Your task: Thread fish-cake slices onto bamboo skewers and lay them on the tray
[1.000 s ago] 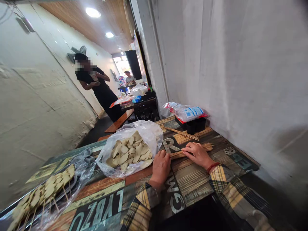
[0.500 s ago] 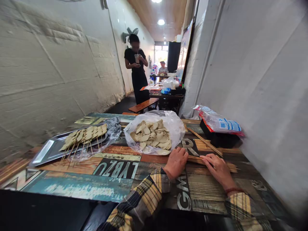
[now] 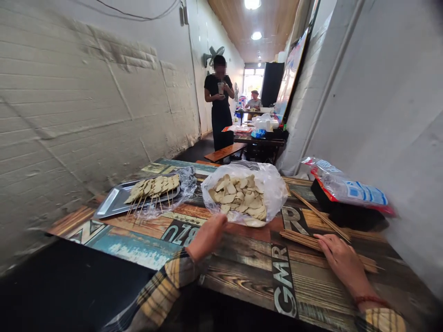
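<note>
My left hand [image 3: 209, 235] is over the table just in front of a clear plastic bag [image 3: 279, 191]. Motion smears its fingers, so its grasp does not show. The bag lies open around a heap of thin pale-beige slices [image 3: 238, 196]. On the right, my right hand [image 3: 341, 258] rests with fingers extended over a bundle of thin wooden skewers [image 3: 297, 239]. To the left, a metal tray [image 3: 112, 203] holds slices threaded on skewers [image 3: 152, 188], their stick ends poking over the near edge.
More thin sticks [image 3: 320, 216] lie behind the bundle. A black tray with plastic packaging [image 3: 353, 191] stands near the right wall. Crumpled clear film [image 3: 187, 182] adjoins the metal tray. Beyond the table are a bench [image 3: 226, 151], a standing person [image 3: 219, 103] holding a cup, and a seated person [image 3: 254, 101].
My left hand has moved left, away from the skewer bundle, to the front of the bag. My right hand stays at the skewers. The view has turned left.
</note>
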Motion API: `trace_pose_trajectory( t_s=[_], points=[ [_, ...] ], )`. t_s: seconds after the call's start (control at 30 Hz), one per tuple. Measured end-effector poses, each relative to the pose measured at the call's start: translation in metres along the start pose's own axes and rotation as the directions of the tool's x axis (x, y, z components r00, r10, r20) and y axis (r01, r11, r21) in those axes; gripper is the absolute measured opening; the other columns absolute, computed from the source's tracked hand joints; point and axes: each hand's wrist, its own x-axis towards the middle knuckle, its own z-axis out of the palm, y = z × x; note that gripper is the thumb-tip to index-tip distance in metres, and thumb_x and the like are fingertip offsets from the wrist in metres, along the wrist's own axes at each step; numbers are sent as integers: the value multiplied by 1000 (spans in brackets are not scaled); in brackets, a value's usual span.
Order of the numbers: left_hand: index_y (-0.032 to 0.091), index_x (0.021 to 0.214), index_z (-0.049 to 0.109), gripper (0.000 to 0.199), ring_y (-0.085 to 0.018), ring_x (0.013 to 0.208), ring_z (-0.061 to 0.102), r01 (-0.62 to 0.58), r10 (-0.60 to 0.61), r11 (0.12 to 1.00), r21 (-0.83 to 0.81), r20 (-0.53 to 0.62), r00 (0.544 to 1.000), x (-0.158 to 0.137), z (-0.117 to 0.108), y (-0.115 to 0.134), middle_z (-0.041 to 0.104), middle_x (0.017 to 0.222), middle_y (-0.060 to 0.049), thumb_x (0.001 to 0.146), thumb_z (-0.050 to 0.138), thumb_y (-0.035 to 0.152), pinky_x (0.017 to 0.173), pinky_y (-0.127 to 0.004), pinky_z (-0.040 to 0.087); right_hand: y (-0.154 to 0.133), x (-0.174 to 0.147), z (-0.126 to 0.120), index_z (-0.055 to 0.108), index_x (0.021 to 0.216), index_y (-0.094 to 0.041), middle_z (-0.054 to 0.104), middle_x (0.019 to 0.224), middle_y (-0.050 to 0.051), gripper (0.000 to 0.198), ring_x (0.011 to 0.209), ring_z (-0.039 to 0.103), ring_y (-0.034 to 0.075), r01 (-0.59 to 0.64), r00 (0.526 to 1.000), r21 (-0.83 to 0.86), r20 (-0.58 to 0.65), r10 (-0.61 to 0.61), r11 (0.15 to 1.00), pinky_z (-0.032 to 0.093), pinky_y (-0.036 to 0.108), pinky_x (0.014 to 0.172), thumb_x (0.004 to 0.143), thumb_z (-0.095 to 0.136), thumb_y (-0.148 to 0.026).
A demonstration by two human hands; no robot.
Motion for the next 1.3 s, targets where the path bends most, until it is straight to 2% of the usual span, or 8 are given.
trace_pose_trajectory(
  t_s=[0.13, 0.3, 0.43, 0.53, 0.63, 0.83, 1.07, 1.3],
  points=[
    [20, 76, 44, 22, -15, 66, 49, 146, -180, 942, -301, -91, 979, -14, -18, -17, 52, 69, 0, 93, 37, 34, 63, -28, 37, 6, -1, 5, 67, 111, -23, 69, 101, 8, 44, 92, 64, 25, -25, 1000, -30, -15, 25, 999, 50, 38, 74, 97, 31, -44],
    [20, 75, 43, 25, -12, 54, 45, 227, -289, 781, -583, -15, 957, -25, -10, -6, 48, 60, 4, 91, 39, 39, 56, -25, 35, -3, 1, -4, 67, 106, -20, 69, 102, 12, 48, 96, 63, 31, -48, 990, -41, -133, 42, 998, 49, 46, 79, 95, 31, -51],
    [20, 74, 43, 25, -10, 51, 44, 245, -293, 641, -727, 63, 954, -33, 2, 12, 46, 59, 5, 90, 41, 40, 54, -24, 35, -53, 16, -15, 65, 108, -21, 68, 107, 13, 44, 101, 62, 31, -12, 978, 246, -197, 62, 969, 47, 49, 91, 93, 39, -53],
    [21, 75, 42, 20, -10, 47, 41, 261, -261, 586, -767, 127, 957, -37, 10, 26, 44, 57, 6, 88, 43, 37, 50, -23, 33, -110, 36, -21, 61, 116, -22, 66, 112, 12, 41, 101, 63, 29, -70, 987, 574, -78, 140, 816, 51, 45, 88, 94, 41, -50],
    [20, 75, 44, 16, -10, 49, 41, 263, -231, 623, -736, 148, 962, -40, 17, 37, 46, 58, 5, 87, 43, 31, 50, -23, 33, -161, 61, -28, 50, 133, -23, 63, 116, 13, 46, 88, 64, 23, -154, 984, 832, 82, 155, 533, 54, 34, 70, 95, 40, -47],
    [18, 72, 50, 7, -11, 62, 45, 228, -173, 734, -640, 147, 974, -44, 26, 43, 50, 62, 4, 79, 49, 16, 59, -22, 35, -201, 104, -27, 58, 118, -21, 57, 76, -1, 43, 59, 51, 13, -207, 957, 949, 145, 251, 239, 42, 23, 50, 88, 52, -51],
    [16, 76, 60, 15, -14, 70, 53, 188, -238, 841, -507, -36, 971, 6, 6, 9, 59, 70, 0, 84, 48, 21, 64, -24, 39, -201, 106, 6, 60, 125, -14, 38, 52, -8, 53, 45, 32, 10, -344, 937, 890, 305, 168, 300, 25, 23, 42, 86, 55, -49],
    [16, 90, 61, 15, -22, 95, 56, 289, -284, 957, 8, -168, 944, 74, 12, -29, 62, 96, -10, 88, 47, 20, 85, -33, 42, -199, 99, 28, 68, 116, -13, 46, 48, -5, 46, 44, 41, 13, -305, 950, 816, 298, 96, 492, 32, 24, 44, 87, 51, -45]
  ],
)
